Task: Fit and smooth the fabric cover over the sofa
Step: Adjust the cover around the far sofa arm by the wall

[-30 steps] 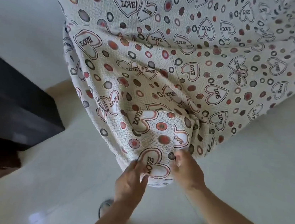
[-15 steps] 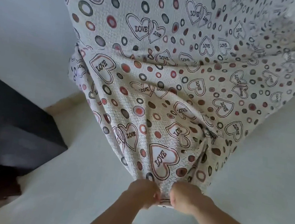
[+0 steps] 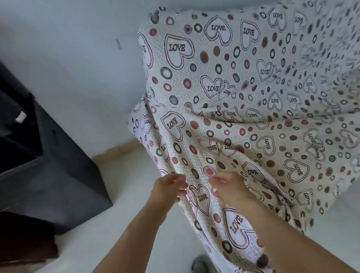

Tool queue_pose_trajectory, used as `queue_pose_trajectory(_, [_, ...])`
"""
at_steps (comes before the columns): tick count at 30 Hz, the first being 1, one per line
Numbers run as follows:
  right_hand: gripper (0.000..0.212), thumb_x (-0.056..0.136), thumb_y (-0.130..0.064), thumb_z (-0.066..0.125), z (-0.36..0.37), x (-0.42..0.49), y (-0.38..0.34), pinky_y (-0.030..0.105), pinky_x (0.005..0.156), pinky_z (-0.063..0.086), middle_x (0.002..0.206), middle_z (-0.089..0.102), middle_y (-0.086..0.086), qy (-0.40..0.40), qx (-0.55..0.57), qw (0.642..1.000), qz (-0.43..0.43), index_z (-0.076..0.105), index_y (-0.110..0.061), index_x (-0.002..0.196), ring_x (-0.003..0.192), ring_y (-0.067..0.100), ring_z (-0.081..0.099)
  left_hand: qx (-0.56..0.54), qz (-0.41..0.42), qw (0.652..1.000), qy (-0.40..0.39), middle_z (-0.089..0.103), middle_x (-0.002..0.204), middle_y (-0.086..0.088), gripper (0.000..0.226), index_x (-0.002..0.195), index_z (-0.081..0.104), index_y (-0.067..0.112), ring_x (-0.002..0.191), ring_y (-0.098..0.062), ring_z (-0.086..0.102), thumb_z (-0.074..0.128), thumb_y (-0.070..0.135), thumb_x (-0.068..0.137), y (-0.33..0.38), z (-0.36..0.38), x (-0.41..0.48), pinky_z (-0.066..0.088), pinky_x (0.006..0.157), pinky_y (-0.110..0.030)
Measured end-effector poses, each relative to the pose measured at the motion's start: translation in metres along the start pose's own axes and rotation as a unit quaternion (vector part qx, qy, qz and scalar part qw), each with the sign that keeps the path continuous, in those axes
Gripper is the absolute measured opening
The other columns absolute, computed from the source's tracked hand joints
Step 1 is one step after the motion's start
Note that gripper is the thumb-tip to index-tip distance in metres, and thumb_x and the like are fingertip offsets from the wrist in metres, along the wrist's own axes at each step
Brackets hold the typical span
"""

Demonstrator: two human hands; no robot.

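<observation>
One cream cover (image 3: 255, 123), printed with LOVE hearts and dots, drapes the sofa from 1 o'clock down to 5 o'clock, creased. Two hands meet on it near 6 o'clock: left hand (image 3: 169, 188) fingers curled, pinching a fold; right hand (image 3: 224, 189) blurred, grip indeterminate.

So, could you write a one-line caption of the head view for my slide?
The left hand and right hand touch the heart-print cover where it hangs down.

arms: both forearms (image 3: 130, 239) bare | feet: one grey shoe (image 3: 200, 271) in view
</observation>
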State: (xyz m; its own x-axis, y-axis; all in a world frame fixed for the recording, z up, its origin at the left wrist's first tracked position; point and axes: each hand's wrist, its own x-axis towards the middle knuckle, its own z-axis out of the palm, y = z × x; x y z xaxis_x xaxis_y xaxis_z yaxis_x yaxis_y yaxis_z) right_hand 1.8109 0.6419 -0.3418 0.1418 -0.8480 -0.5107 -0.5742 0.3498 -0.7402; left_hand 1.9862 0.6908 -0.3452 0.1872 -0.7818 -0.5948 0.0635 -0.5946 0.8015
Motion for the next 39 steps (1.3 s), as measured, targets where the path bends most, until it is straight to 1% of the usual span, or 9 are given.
queue_pose_trajectory(2, [0.032, 0.091, -0.026, 0.057, -0.002, 0.009, -0.023, 0.029, 0.057, 0.039, 0.073, 0.054, 0.01, 0.012, 0.007, 1.0, -0.012, 0.062, 0.006, 0.094, 0.063, 0.017, 0.05, -0.025, 0.006, 1.0, 0.017, 0.069, 0.088, -0.008, 0.016, 0.105, 0.067, 0.009, 0.07, -0.017, 0.061, 0.058, 0.016, 0.093, 0.02, -0.015, 0.004, 0.046, 0.056, -0.022])
queue_pose_trajectory(6, [0.035, 0.093, -0.025, 0.056, -0.012, 0.029, -0.078, 0.032, 0.058, 0.043, 0.078, 0.061, 0.017, 0.016, 0.06, 0.997, -0.038, 0.057, 0.008, 0.105, 0.067, 0.021, 0.053, -0.052, 0.029, 0.998, 0.033, 0.07, 0.085, -0.005, 0.014, 0.103, 0.067, 0.011, 0.071, -0.016, 0.061, 0.056, 0.017, 0.095, 0.068, -0.041, 0.017, 0.046, 0.065, -0.026])
queue_pose_trajectory(11, [0.028, 0.093, -0.022, 0.058, -0.036, 0.073, -0.149, 0.034, 0.061, 0.045, 0.077, 0.065, 0.018, 0.036, 0.088, 0.993, -0.072, 0.064, 0.004, 0.098, 0.067, 0.023, 0.057, -0.089, 0.063, 0.993, 0.052, 0.068, 0.085, -0.008, 0.014, 0.102, 0.066, 0.006, 0.075, -0.022, 0.06, 0.057, 0.015, 0.095, 0.141, -0.067, 0.064, 0.043, 0.06, -0.027])
queue_pose_trajectory(18, [0.015, 0.091, -0.019, 0.06, -0.062, 0.131, -0.217, 0.02, 0.046, 0.043, 0.079, 0.066, 0.01, 0.027, 0.122, 0.988, -0.086, 0.068, -0.006, 0.091, 0.051, 0.007, 0.058, -0.073, 0.105, 0.99, 0.066, 0.071, 0.082, -0.004, 0.015, 0.103, 0.067, 0.009, 0.068, -0.018, 0.063, 0.057, 0.015, 0.095, 0.227, -0.078, 0.132, 0.046, 0.065, -0.031])
queue_pose_trajectory(24, [0.011, 0.091, -0.022, 0.06, -0.068, 0.175, -0.255, 0.024, 0.054, 0.048, 0.091, 0.069, 0.013, 0.012, 0.112, 0.989, -0.091, 0.068, -0.014, 0.091, 0.068, 0.013, 0.063, -0.016, 0.166, 0.983, 0.081, 0.069, 0.083, -0.007, 0.014, 0.101, 0.068, 0.009, 0.071, -0.018, 0.061, 0.056, 0.008, 0.093, 0.279, -0.081, 0.172, 0.047, 0.063, -0.029])
queue_pose_trajectory(27, [0.008, 0.09, -0.02, 0.061, -0.066, 0.2, -0.273, 0.027, 0.063, 0.051, 0.097, 0.069, 0.007, 0.028, 0.065, 0.99, -0.118, 0.067, -0.019, 0.095, 0.076, 0.012, 0.063, 0.083, 0.214, 0.966, 0.115, 0.07, 0.091, -0.003, 0.015, 0.103, 0.069, 0.015, 0.068, -0.01, 0.065, 0.059, 0.012, 0.092, 0.301, -0.092, 0.205, 0.051, 0.064, -0.023])
queue_pose_trajectory(31, [0.027, 0.087, -0.019, 0.063, -0.057, 0.235, -0.305, 0.024, 0.076, 0.049, 0.1, 0.057, -0.01, 0.041, -0.017, 0.987, -0.155, 0.062, -0.017, 0.114, 0.087, 0.007, 0.057, 0.174, 0.292, 0.93, 0.143, 0.067, 0.104, 0.005, 0.016, 0.104, 0.069, 0.018, 0.097, -0.015, 0.061, 0.062, 0.017, 0.09, 0.339, -0.105, 0.252, 0.046, 0.086, -0.027])
queue_pose_trajectory(36, [0.053, 0.089, -0.024, 0.061, -0.027, 0.289, -0.351, 0.03, 0.096, 0.038, 0.135, 0.038, 0.004, 0.121, -0.194, 0.96, -0.163, 0.039, -0.017, 0.137, 0.121, 0.023, 0.045, 0.295, 0.335, 0.891, 0.084, 0.059, 0.101, 0.01, 0.022, 0.103, 0.061, 0.023, 0.084, -0.011, 0.058, 0.052, 0.009, 0.088, 0.389, -0.123, 0.315, 0.045, 0.072, -0.027])
queue_pose_trajectory(39, [0.071, 0.091, -0.031, 0.057, -0.011, 0.312, -0.374, 0.038, 0.106, 0.032, 0.151, 0.015, 0.012, 0.137, -0.269, 0.946, -0.12, 0.018, -0.011, 0.147, 0.133, 0.033, 0.028, 0.374, 0.359, 0.854, 0.04, 0.057, 0.123, 0.001, 0.032, 0.121, 0.06, 0.02, 0.11, -0.02, 0.055, 0.053, 0.013, 0.091, 0.407, -0.134, 0.355, 0.045, 0.091, -0.033])
